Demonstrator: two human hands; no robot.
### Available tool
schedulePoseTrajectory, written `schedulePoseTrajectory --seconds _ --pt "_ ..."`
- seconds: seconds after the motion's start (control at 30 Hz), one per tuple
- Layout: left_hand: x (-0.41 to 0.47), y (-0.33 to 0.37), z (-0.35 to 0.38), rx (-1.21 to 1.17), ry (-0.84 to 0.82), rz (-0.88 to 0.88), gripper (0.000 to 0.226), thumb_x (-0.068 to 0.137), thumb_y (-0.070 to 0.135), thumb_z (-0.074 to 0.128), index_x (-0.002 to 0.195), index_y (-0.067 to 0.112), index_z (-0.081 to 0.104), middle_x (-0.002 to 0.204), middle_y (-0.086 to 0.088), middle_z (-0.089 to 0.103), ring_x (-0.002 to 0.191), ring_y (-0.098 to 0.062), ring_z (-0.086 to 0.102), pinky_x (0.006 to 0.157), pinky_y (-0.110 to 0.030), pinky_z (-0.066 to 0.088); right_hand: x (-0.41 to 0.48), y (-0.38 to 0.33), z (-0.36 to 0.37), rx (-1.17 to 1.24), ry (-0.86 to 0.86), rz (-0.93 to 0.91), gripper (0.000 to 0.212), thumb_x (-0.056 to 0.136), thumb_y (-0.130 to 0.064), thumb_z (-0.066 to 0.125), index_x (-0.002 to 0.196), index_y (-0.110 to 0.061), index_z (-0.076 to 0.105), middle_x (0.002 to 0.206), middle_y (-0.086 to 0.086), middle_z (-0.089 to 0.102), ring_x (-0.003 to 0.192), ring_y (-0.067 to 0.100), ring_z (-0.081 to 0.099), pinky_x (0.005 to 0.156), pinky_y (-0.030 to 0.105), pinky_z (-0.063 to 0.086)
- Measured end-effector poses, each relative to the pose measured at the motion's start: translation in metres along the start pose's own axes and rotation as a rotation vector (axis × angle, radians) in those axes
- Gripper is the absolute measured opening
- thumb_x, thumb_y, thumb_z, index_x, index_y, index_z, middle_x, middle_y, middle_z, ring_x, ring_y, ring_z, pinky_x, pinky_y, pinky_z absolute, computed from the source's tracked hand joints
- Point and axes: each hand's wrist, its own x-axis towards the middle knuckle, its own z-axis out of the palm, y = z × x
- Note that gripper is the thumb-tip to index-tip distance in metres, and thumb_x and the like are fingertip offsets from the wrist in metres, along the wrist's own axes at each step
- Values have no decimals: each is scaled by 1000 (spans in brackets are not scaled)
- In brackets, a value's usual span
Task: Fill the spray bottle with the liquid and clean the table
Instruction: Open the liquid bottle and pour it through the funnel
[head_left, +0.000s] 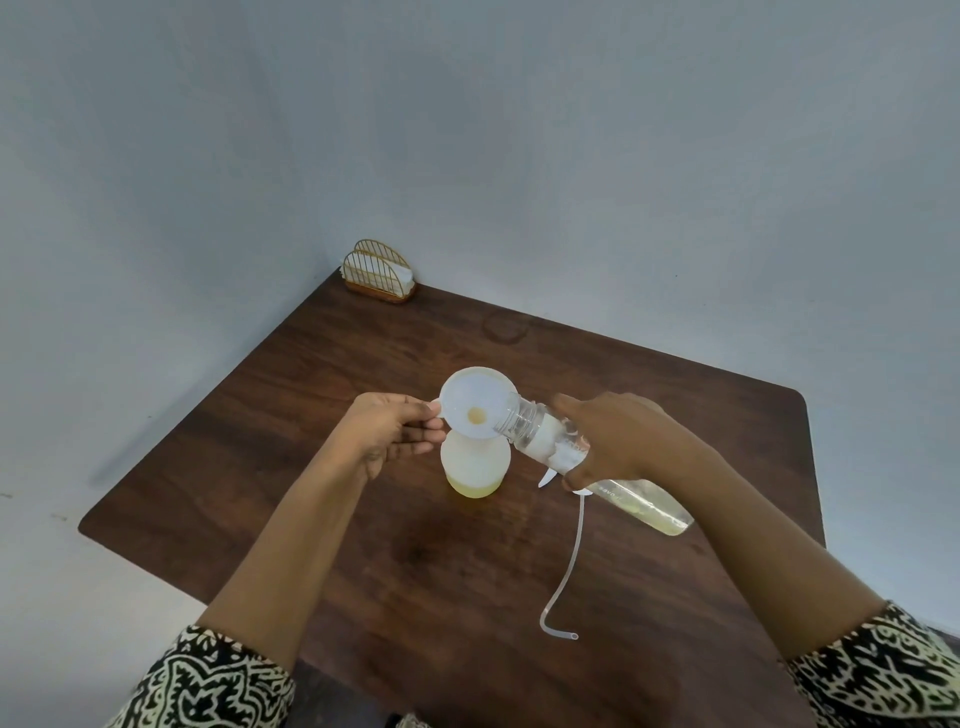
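Observation:
A white translucent spray bottle stands on the dark wooden table with a little yellow liquid at its bottom. A white funnel sits in its neck. My left hand pinches the funnel's tab at its left rim. My right hand grips a clear bottle tilted with its open mouth over the funnel's right rim; a little yellow liquid lies at its raised base. The spray head with its long dip tube lies on the table under my right hand.
A gold wire napkin holder with white napkins stands at the table's far left corner by the wall. A faint ring mark shows on the far part of the table.

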Motion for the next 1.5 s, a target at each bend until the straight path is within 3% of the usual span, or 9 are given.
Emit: schedulePoseTrajectory --seconds 0.17,0.4,0.57,0.73,0.87,1.1,1.4,1.5 --pt "0 2 -1 -10 0 -15 9 88 9 67 83 2 70 61 -4 72 55 -11 70 51 -21 57 2 1 8 55 17 6 66 67 -50 73 120 -24 43 97 -9 65 73 16 57 63 28 48" --pt "-1 9 -4 17 4 -26 9 87 10 68 83 2 70 63 -5 72 55 -11 70 50 -21 56 -1 -2 12 209 54 9 56 71 -45 75 108 -23 40 73 -18 39 61 8 44 52 21 29" --pt "-1 10 -2 55 11 -37 10 88 10 68 82 3 70 69 -8 71 57 -12 70 49 -21 56 -3 2 15 292 69 10 59 68 -48 77 97 -31 29 81 -13 50 67 12 51 56 23 36" --pt "0 11 1 55 14 -53 12 88 10 67 79 3 69 67 -8 70 54 -11 69 48 -21 55 -6 6 12 336 107 40 56 65 -48 77 100 -27 37 88 -4 63 74 20 60 66 33 50" --pt "2 11 0 52 -1 -82 16 87 12 67 76 2 68 57 -5 68 48 -11 67 46 -21 55 -9 4 9 397 141 44 54 65 -47 76 98 -31 36 87 -9 60 74 18 60 65 30 49" --pt "0 5 4 133 -15 -105 20 88 22 65 75 6 65 51 1 58 38 -7 52 39 -18 44 -14 -1 -7 573 211 27 59 65 -44 78 110 -27 44 96 -10 67 79 12 65 73 33 55" --pt "-6 9 -3 225 3 -93 42 86 49 63 85 8 68 66 -3 61 50 -11 54 46 -21 42 -14 -13 -32 668 278 -23 67 67 -48 80 120 -33 42 105 -17 65 89 4 64 79 24 53" --pt "-13 11 -11 239 172 38 45 86 53 60 88 9 68 76 -5 67 61 -15 59 52 -23 44 -15 -23 -47 732 311 -49 65 66 -50 80 117 -38 42 104 -21 64 91 0 63 81 24 51"
